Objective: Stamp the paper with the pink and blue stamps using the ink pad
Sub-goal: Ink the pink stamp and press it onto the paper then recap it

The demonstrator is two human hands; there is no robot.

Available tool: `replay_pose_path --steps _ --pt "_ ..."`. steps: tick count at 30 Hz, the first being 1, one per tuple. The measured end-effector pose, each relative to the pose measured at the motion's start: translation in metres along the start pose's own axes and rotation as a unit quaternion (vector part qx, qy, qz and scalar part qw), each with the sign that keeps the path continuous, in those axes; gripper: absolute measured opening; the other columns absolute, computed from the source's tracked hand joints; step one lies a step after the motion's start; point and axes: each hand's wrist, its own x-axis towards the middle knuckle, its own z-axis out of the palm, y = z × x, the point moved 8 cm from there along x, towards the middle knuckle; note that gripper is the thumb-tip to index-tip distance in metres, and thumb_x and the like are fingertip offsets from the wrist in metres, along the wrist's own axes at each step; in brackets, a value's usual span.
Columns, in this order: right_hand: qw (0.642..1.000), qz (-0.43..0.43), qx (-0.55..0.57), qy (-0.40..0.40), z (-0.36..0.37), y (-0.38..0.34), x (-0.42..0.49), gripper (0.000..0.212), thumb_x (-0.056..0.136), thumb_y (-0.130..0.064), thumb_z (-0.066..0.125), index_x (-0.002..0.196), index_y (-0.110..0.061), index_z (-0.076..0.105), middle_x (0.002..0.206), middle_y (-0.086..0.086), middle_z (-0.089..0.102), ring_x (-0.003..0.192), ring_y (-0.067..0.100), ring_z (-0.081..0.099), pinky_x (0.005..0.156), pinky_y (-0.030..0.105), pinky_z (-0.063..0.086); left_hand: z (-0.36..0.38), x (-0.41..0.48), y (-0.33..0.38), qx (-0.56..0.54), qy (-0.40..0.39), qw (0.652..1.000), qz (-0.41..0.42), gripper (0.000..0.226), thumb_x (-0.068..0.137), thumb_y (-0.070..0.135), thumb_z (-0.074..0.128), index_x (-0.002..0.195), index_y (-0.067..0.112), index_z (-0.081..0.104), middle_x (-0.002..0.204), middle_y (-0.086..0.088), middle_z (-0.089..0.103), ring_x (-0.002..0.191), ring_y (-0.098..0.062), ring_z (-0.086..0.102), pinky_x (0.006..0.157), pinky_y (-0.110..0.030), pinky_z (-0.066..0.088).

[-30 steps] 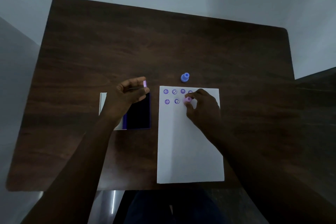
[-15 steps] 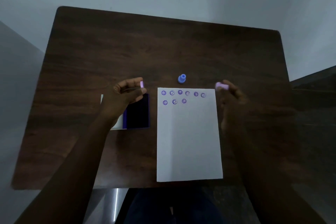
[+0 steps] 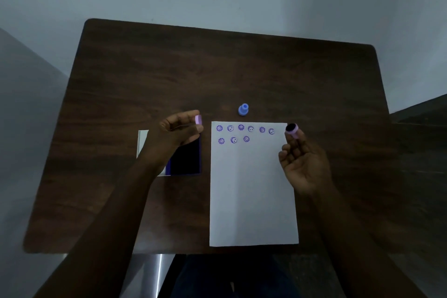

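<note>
- The right hand (image 3: pixel 302 159) has come off the paper (image 3: pixel 254 189) since a second ago, when it was pressing the pink stamp (image 3: pixel 292 130) into the second row. It now sits at the paper's right edge, palm turned up.
- That hand pinches the pink stamp between fingertips, its dark inked face tilted up toward the camera, other fingers loosely curled.
- The lift uncovered a third print (image 3: pixel 246 139) in the second row; six prints fill the top row. Judging by this, one more press is done and the stamp face is likely being checked or will need re-inking.
- The left hand (image 3: pixel 179 133) hovers over the ink pad (image 3: pixel 186 159), left of centre, fingers curled around a small pink piece (image 3: pixel 198 119), perhaps a cap.
- The blue stamp (image 3: pixel 243 109) stands alone on the table (image 3: pixel 217 68), just above the paper's top edge, apart from both hands.
</note>
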Motion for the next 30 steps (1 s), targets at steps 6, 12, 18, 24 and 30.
replay_pose_path --steps 6,12,18,24,30 --pt "0.985 -0.017 -0.151 -0.078 0.047 0.005 -0.011 0.035 0.061 -0.031 0.087 0.093 -0.02 0.079 0.084 -0.002 0.075 0.065 0.007 0.065 0.058 0.022 0.055 0.015 -0.008 0.001 -0.002 -0.028 1.0 0.0 0.035 0.079 0.01 0.079 0.106 0.033 0.077 0.107 0.0 0.079 0.102 -0.017 0.075 0.08 -0.024 0.06" --pt "0.954 -0.052 -0.266 -0.13 0.09 0.026 -0.021 0.024 0.083 -0.029 0.076 0.105 -0.021 0.077 0.095 0.002 0.076 0.073 0.011 0.069 0.066 0.024 0.055 0.037 -0.016 0.007 0.027 -0.055 0.998 0.014 0.032 0.078 0.013 0.08 0.105 0.032 0.076 0.104 0.006 0.079 0.097 -0.012 0.076 0.078 -0.022 0.06" --pt "0.917 -0.128 -0.349 -0.143 0.1 0.033 -0.027 0.016 0.083 -0.029 0.076 0.099 -0.03 0.075 0.091 -0.007 0.078 0.083 0.012 0.072 0.065 0.021 0.057 0.04 -0.02 0.011 0.065 -0.038 0.996 0.052 0.029 0.077 0.018 0.082 0.101 0.034 0.076 0.098 0.014 0.079 0.094 -0.004 0.074 0.07 -0.012 0.055" --pt "0.911 -0.152 -0.362 -0.126 0.097 0.034 -0.03 0.034 0.077 -0.035 0.078 0.108 -0.023 0.075 0.088 -0.005 0.078 0.079 0.012 0.072 0.066 0.024 0.058 0.042 -0.022 0.011 0.073 -0.04 0.994 0.069 0.033 0.075 0.017 0.083 0.103 0.033 0.075 0.099 0.012 0.08 0.096 -0.008 0.075 0.077 -0.015 0.057" --pt "0.908 -0.166 -0.363 -0.127 0.093 0.039 -0.031 0.037 0.07 -0.043 0.078 0.103 -0.027 0.075 0.087 -0.004 0.077 0.078 0.014 0.071 0.066 0.024 0.058 0.042 -0.023 0.01 0.11 -0.023 0.99 0.082 0.029 0.074 0.02 0.085 0.094 0.038 0.075 0.089 0.018 0.079 0.089 -0.004 0.074 0.072 -0.01 0.055"
